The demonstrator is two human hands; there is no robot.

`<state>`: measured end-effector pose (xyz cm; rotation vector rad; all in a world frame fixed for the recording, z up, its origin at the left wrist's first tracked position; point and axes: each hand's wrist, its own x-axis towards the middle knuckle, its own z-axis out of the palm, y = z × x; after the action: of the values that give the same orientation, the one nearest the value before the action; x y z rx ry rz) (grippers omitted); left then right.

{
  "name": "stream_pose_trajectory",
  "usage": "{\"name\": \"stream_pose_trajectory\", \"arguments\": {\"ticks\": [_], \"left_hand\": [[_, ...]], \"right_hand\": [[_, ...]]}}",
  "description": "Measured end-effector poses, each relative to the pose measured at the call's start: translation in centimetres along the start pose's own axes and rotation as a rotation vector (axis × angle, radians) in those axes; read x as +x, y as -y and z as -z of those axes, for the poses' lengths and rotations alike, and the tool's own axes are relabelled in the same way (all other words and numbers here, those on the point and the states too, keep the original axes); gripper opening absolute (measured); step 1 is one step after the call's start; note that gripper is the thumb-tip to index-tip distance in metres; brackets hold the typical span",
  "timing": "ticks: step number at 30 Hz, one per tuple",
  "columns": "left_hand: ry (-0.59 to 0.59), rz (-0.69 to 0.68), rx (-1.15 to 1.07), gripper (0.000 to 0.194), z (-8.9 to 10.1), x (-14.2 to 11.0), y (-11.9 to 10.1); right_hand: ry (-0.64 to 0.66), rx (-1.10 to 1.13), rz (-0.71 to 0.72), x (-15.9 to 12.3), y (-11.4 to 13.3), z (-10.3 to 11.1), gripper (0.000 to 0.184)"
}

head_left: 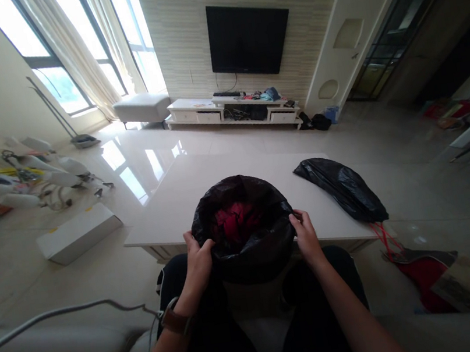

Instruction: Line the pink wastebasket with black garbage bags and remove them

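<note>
Black bag (255,267) held open at the near edge of the white table (159,214)

Head view: tabletop stretches beyond the bag and to its left; a strip separates it from a second black bag (343,189) along the right side. A white box (80,237) lies on the floor leftward. Left hand (198,255) and right hand (305,233), apart, grip opposite sides of the rim; crumpled red material (236,221) sits inside.

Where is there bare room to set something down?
Bare tabletop shows left of the open black bag, beyond it, and between it and the black bundle. Crowded: the near edge's middle, where the left hand and right hand hold the bag.
</note>
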<state>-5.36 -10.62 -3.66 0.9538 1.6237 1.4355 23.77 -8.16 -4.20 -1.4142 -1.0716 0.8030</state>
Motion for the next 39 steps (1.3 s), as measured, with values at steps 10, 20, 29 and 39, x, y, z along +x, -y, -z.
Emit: {"name": "stream_pose_trajectory", "arguments": {"ticks": [10, 20, 29, 39], "left_hand": [[-0.133, 0.011, -0.033, 0.039, -1.6, -3.1, 0.6], [-0.142, 0.033, -0.049, 0.038, -1.8, -4.4, 1.3], [-0.134, 0.026, -0.075, 0.037, -2.1, -4.7, 1.5], [-0.065, -0.017, -0.086, 0.036, -0.9, -3.4, 2.2]], "right_hand": [[-0.196, 0.068, 0.015, -8.1, -4.6, -0.1, 0.072], [-0.005, 0.502, -0.497, -7.3, -10.4, -2.4, 0.047], [-0.134, 0.211, -0.448, -5.7, -11.9, -2.0, 0.063], [-0.183, 0.129, -0.041, 2.4, -3.8, 2.2, 0.042]]}}
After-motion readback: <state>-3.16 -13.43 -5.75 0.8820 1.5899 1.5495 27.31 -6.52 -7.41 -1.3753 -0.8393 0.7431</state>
